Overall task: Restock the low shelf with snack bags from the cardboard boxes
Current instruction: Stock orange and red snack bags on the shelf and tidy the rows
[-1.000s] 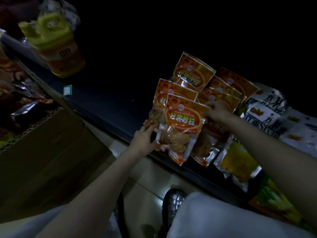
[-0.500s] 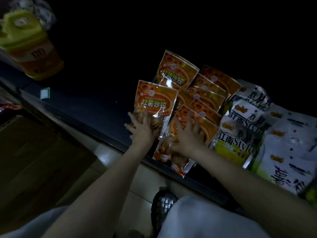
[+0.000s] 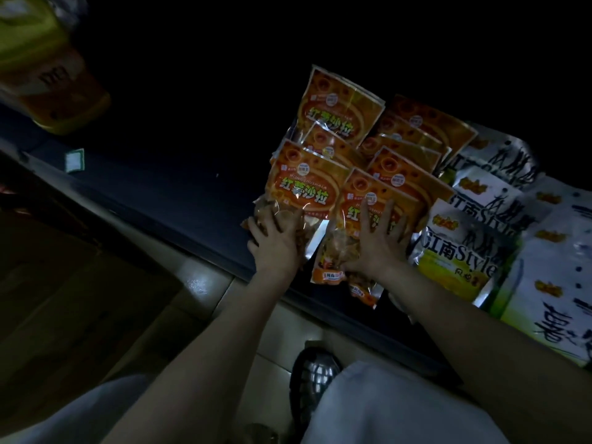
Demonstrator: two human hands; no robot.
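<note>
Item one, as I log it from the head view: the low shelf (image 3: 179, 190), a dark board running from upper left to lower right, taken here as the landmark. On its right half I count a cluster of orange snack bags in overlapping rows, long axes running from the shelf's front edge toward its dark back, printed tops pointing away from the person. Front left bag (image 3: 301, 193) — the left hand (image 3: 277, 243) presses its clear lower portion with fingers spread and fairly straight, not wrapped round it. Front right bag (image 3: 368, 225) lies just beside the first, its bottom seam overhanging the shelf's front edge; the right hand (image 3: 381, 241) lies flat on it, fingers splayed and straight. Rear bag (image 3: 339, 107) stands furthest back on the shelf, tilted slightly to the right. Further right along the shelf, touching the orange cluster: white and green bags (image 3: 461, 248) with large dark lettering, same orientation. At the shelf's far left end, a yellow bag (image 3: 41, 78), blurred. A small white tag (image 3: 74, 160) sits on the shelf's front edge. Below that edge at the left — a cardboard box (image 3: 64, 274), dimly lit; under the edge at centre, pale floor tiles (image 3: 205, 283) and a dark shoe (image 3: 315, 373).
</note>
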